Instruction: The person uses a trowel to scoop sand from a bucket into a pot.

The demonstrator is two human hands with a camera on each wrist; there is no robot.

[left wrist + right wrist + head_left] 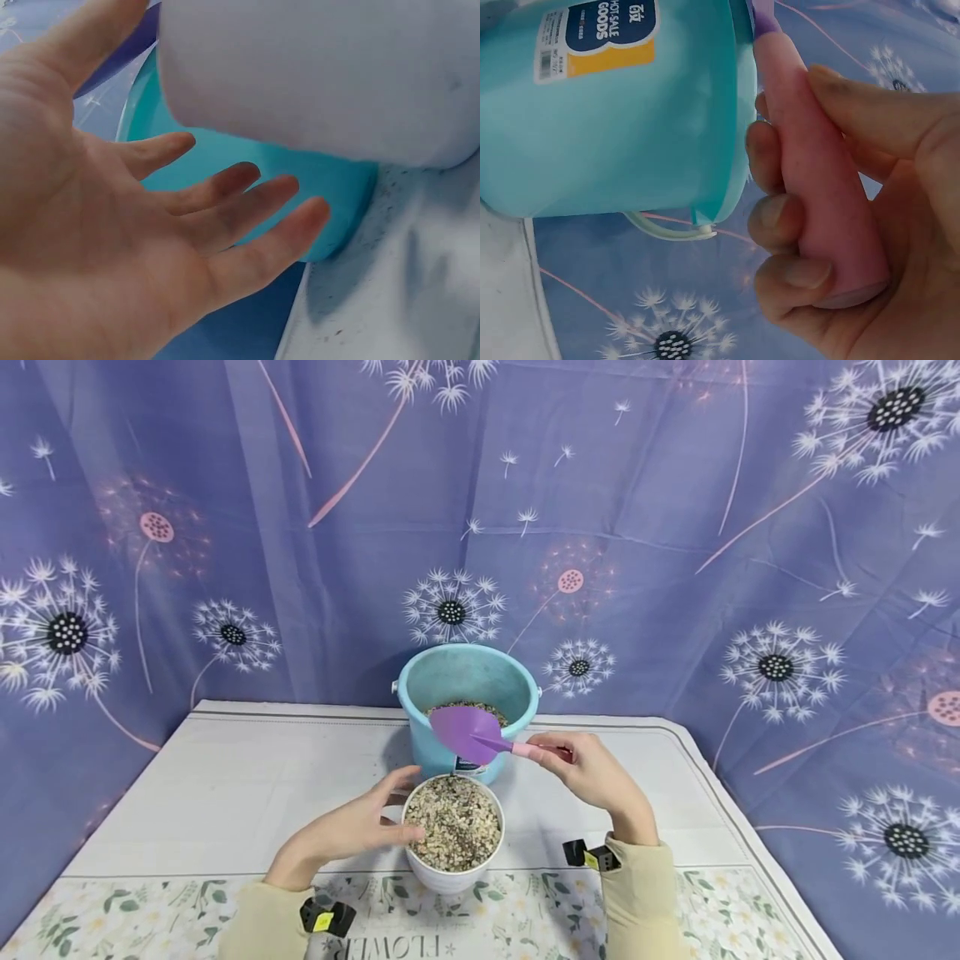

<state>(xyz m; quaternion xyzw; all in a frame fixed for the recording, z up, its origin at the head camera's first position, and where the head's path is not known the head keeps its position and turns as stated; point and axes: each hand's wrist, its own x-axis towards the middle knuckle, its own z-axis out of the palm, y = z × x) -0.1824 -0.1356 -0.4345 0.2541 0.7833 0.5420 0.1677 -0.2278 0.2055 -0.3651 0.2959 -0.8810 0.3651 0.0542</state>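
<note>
My right hand (600, 772) grips the pink handle (821, 165) of a purple hand trowel (467, 732), fingers curled round it. The trowel's blade is over the near rim of a light blue bucket (431, 752), which has a grainy potting mix (468, 703) inside. In front of the bucket is a white pot (450, 883), filled almost to its rim with a similar mix (453, 822). My left hand (356, 827) is at the pot's left side, thumb at the rim. Its fingers are spread in the left wrist view, apart from the white pot (322, 75).
The bucket carries a label (604, 34) and a white handle (671, 232). A white table (300, 768) with a flower-print front strip (172, 914) lies under everything. A blue dandelion-print curtain (337, 568) hangs behind and around it. Small dark crumbs (337, 334) lie on the tabletop.
</note>
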